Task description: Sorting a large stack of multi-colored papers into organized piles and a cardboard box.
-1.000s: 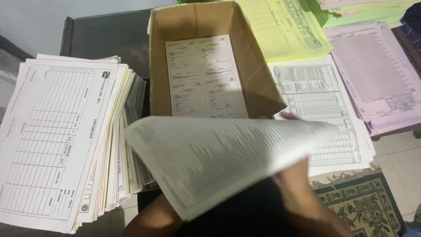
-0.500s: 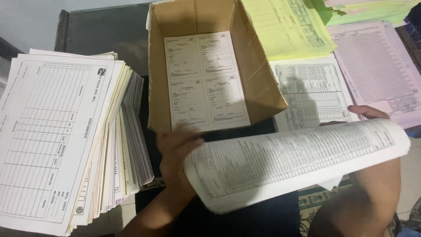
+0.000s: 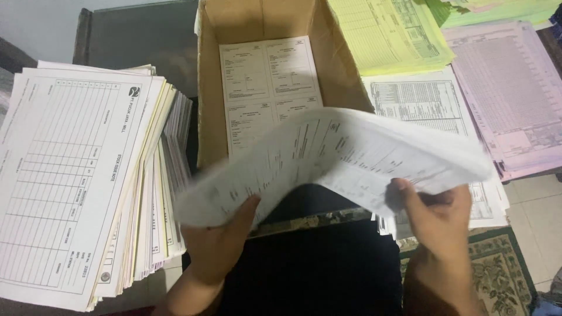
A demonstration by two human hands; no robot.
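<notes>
- Both hands hold one sheaf of papers (image 3: 345,158), white printed forms, over the near edge of the cardboard box (image 3: 345,76).
- Left hand (image 3: 225,240) grips the sheaf's near-left corner, thumb on the underside, fingers hidden behind the paper.
- Right hand (image 3: 436,219) is closed on the near-right edge, thumb pressed up against the sheets, fingers curled under.
- Sheaf arches up in the middle and droops at both ends; its left part is motion-blurred, so the edge there is hard to read.
- Handling, my call: light, floppy, thin smooth sheets that slip against each other; loose, no clip visible. Best gripped at two opposite edges as here, pinched firmly so the stack doesn't fan out or crease.
- Box: brown corrugated card, open top, stiff walls, one white form sheet (image 3: 269,82) flat on its bottom.
- Left of the box: tall pile of forms (image 3: 82,175), white ruled sheet on top, edges ragged and fanned, some cream and pale sheets in the layers.
- Right of the box: flat white table sheets (image 3: 421,108), yellow stack (image 3: 386,35) at the far edge, pink stack (image 3: 509,93) at the right edge.
- Dark surface (image 3: 140,41) behind the box; patterned green rug (image 3: 497,269) and pale floor tiles (image 3: 538,205) at bottom right.
</notes>
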